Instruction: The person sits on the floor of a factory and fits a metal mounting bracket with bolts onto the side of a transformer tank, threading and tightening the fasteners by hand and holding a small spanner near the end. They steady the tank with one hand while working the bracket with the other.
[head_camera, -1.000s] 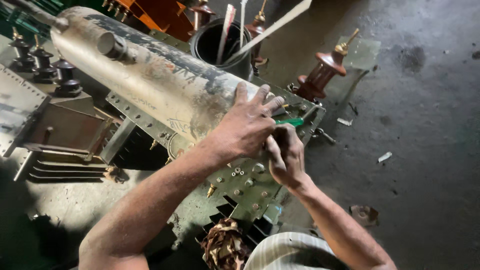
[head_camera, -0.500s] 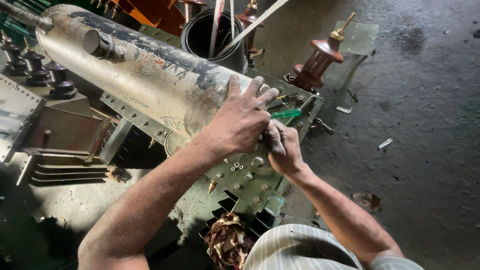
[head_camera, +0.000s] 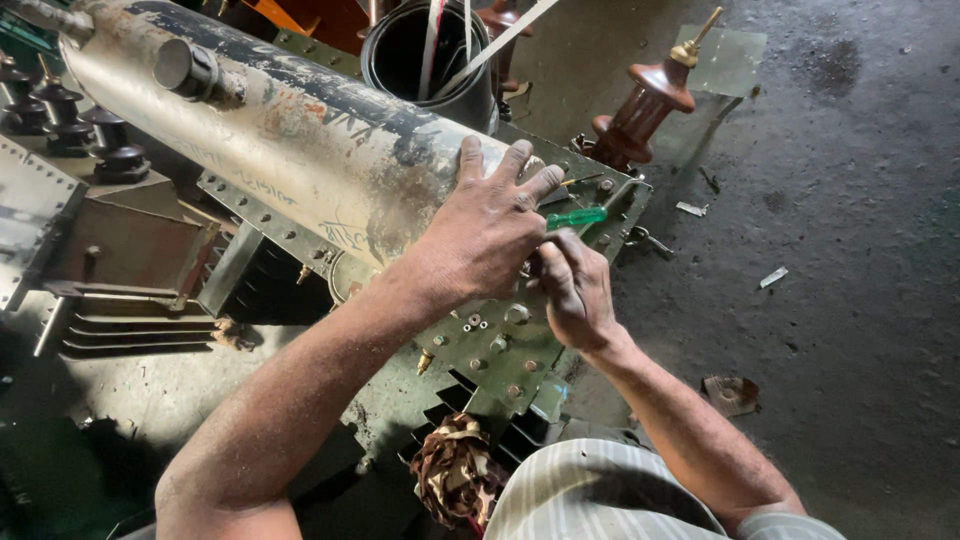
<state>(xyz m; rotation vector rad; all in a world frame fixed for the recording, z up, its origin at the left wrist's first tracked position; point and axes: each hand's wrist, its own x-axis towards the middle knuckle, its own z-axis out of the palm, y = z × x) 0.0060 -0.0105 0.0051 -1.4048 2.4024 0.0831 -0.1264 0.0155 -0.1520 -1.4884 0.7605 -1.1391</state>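
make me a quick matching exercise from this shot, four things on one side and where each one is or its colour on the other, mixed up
Things:
1. left hand
2. right hand
3. ribbed insulator
4. black bucket

Descriptions:
A. reddish brown, brass tip on top
B. spread flat on the end of the grey cylinder tank
C. holds white strips, stands behind the tank
D. grips a green-handled screwdriver

Pairs: 1-B, 2-D, 3-A, 4-C
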